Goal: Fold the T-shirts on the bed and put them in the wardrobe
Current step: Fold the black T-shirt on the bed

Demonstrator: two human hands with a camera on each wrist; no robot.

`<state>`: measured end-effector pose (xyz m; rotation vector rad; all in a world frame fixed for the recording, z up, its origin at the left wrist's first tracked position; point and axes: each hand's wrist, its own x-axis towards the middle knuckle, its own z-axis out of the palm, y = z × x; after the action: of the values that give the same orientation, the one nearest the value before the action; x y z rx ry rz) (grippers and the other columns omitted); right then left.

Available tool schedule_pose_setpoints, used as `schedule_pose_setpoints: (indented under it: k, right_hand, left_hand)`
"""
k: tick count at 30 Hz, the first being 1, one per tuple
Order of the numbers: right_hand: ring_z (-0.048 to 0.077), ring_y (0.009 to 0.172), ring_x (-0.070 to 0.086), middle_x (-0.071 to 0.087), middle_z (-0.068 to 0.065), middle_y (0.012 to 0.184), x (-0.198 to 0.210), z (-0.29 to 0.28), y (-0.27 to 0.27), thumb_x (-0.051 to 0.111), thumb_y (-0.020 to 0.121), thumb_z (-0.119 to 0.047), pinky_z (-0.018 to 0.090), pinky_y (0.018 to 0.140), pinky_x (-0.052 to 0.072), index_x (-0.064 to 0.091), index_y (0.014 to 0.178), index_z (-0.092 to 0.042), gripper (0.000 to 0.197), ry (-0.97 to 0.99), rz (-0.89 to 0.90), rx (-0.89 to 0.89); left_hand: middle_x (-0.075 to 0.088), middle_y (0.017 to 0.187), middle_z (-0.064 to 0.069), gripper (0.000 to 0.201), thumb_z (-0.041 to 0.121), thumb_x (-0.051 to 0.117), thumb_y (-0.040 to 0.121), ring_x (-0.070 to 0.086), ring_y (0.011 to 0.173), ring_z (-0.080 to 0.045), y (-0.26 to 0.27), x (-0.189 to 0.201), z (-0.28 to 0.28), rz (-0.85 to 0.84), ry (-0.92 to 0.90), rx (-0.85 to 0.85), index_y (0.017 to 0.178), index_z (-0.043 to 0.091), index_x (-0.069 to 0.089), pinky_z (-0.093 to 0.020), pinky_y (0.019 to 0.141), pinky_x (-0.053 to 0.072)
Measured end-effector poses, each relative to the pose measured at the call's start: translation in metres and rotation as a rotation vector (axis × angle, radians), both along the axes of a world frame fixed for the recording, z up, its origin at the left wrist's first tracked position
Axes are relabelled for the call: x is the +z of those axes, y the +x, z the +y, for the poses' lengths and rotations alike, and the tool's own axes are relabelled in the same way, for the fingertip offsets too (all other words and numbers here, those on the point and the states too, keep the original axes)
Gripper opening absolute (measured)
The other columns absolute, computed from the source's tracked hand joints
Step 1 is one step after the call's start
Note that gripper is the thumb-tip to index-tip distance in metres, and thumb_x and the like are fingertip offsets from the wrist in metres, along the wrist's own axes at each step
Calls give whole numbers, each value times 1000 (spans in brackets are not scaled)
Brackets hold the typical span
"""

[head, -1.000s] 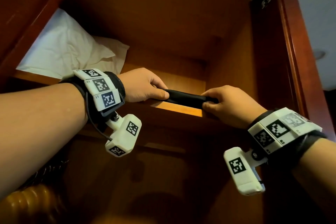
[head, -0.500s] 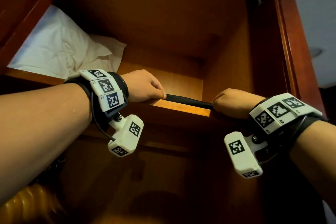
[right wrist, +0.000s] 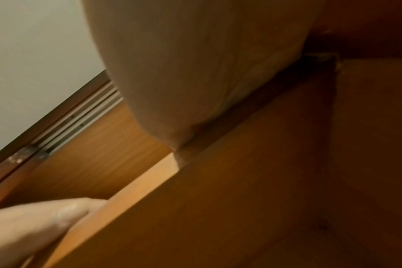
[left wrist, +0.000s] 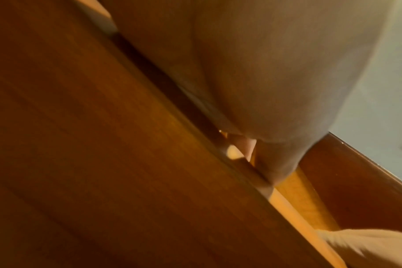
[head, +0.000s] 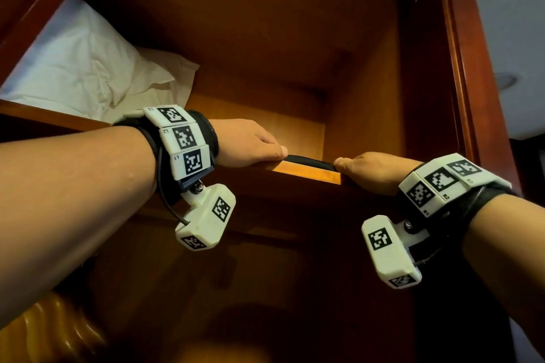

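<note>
A folded black T-shirt (head: 309,161) lies on the wardrobe's upper shelf (head: 306,174), and only its thin front edge shows between my hands. My left hand (head: 274,149) pinches the shirt's left end, thumb at the shelf's front edge. My right hand (head: 345,163) pinches the right end in the same way. Both sets of fingers reach over the shelf and are hidden. In the wrist views I see only the left palm (left wrist: 276,72), the right palm (right wrist: 195,63) and the lit shelf edge (right wrist: 138,185); the shirt is out of sight there.
A white pillow (head: 88,68) fills the shelf's left part, just behind my left wrist. The wardrobe's side wall (head: 368,97) stands close to my right hand. Rounded wooden hangers (head: 44,330) show at the bottom left, below the shelf.
Both hands have lowered and pushed the shirt forward onto the shelf. Less of the shirt shows now, and my right hand has moved closer to the side wall.
</note>
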<state>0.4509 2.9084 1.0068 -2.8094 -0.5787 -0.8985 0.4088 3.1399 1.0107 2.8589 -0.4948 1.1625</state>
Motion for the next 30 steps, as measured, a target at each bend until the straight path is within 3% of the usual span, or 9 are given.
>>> schedule_pose_setpoints:
  k: [3,6,9,12,16,19,23,25,30]
  right_hand:
    - [21,97,56,62,14,119,7,2,9,30,111,-20,27,75,43,61,124,-4,37,-13,26,-2]
    - [16,80,51,61,11,100,11,2,17,34,108,-17,22,61,37,63,102,-9,30,8,-24,-21]
    - [10,67,43,47,0,80,7,1,19,32,109,-18,22,56,30,50,83,-15,31,42,-78,-48]
    - [10,68,44,47,0,80,7,-2,19,30,110,-20,23,56,31,54,97,-11,29,0,-82,-52]
    - [7,68,42,45,-3,80,8,-1,16,29,111,-19,19,56,29,51,99,-13,25,-17,-76,-47]
    - [9,71,45,52,1,87,9,-2,15,31,111,-20,17,58,32,52,104,-14,23,-11,-56,-28]
    - [18,75,55,61,10,90,5,-6,15,33,107,-50,30,67,42,63,90,-13,51,34,-36,-28]
    - [20,76,58,63,10,88,4,-7,14,33,102,-64,30,65,41,67,89,-11,64,71,-48,-48]
    - [22,68,59,65,11,81,5,-10,11,31,95,-74,30,61,42,72,90,-8,77,85,-94,-41]
  left_hand:
    - [53,74,2,43,44,35,106,46,65,-12,-4,-2,0,-1,36,12,84,19,62,-30,65,37]
    - [65,93,-11,40,36,35,107,52,75,-16,-6,-3,1,-16,19,44,113,11,67,-32,72,41]
    - [66,87,-4,36,32,37,107,53,73,-13,-6,-1,3,0,-21,25,124,21,66,-28,71,42]
    - [65,81,-1,33,35,39,107,52,68,-11,-6,-2,5,-3,-66,-30,121,25,68,-27,68,42]
    - [63,77,5,36,48,45,102,51,64,-9,-3,-5,5,-37,-88,-43,100,23,71,-26,65,40]
    - [63,77,7,34,49,47,101,52,64,-9,-2,-2,4,-48,-94,-21,98,23,71,-25,63,39]
    - [65,71,11,20,41,55,100,55,60,-4,-2,1,3,-40,-146,-37,99,26,68,-23,61,42]
    - [65,68,10,14,36,57,99,56,59,-5,-2,0,4,-68,-172,-72,98,26,67,-23,60,44]
    - [69,79,1,16,37,55,99,57,64,-12,-9,-4,8,-131,-183,-112,101,25,65,-25,60,44]
